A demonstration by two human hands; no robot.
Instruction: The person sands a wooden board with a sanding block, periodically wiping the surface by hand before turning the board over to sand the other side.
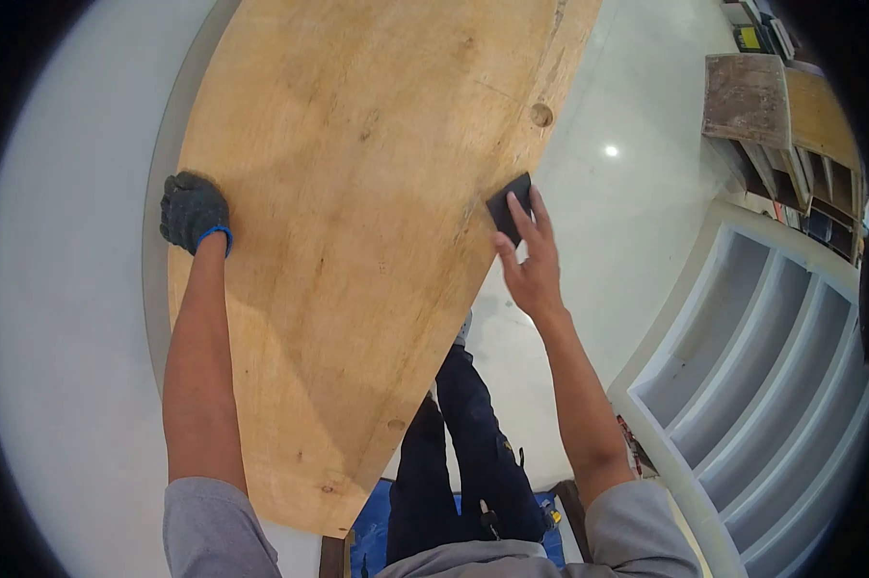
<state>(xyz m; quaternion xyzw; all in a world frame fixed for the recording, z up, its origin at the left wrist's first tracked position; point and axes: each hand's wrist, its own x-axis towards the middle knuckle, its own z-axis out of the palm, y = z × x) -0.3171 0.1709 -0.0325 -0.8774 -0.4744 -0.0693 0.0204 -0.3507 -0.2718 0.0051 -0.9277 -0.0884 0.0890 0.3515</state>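
A large wooden panel (338, 231) stretches away in front of me, with round recesses near its right edge. My left hand (195, 212), in a dark knit glove with a blue cuff, is closed over the panel's left edge. At the right edge, my bare right hand (531, 255) presses a dark rectangular piece of sandpaper (508, 205) against the wood. Its fingers lie along the sandpaper, with the thumb at the near side. The underside of the sandpaper is hidden.
A white wall (78, 241) runs along the left of the panel. On the right stands a white shelf unit (690, 486), and behind it a worn wooden cabinet (746, 101). Pale floor (627, 202) lies between. A blue sheet (372, 539) is under my legs.
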